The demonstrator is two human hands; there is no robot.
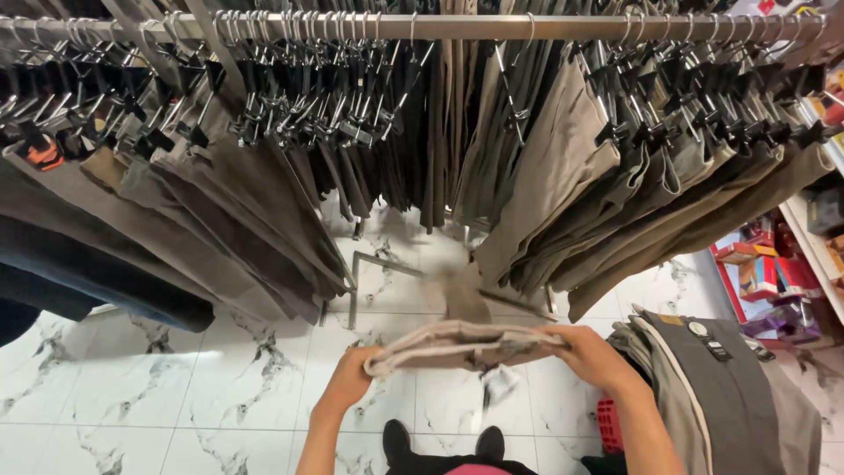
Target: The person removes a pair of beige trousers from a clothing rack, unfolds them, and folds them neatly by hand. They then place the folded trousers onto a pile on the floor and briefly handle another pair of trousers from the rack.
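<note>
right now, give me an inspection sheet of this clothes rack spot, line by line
surface: white marbled floor tiles, no table in view
job's things: folded beige trousers held level at both ends, a tag dangling below
clutter: stack of trousers at right, red basket beneath it
hands: left hand and right hand both grip the folded trousers
cables: nothing seen
surroundings: metal rail packed with clip hangers and hanging trousers, shelf with boxes at far right, person's dark shoes below
</note>
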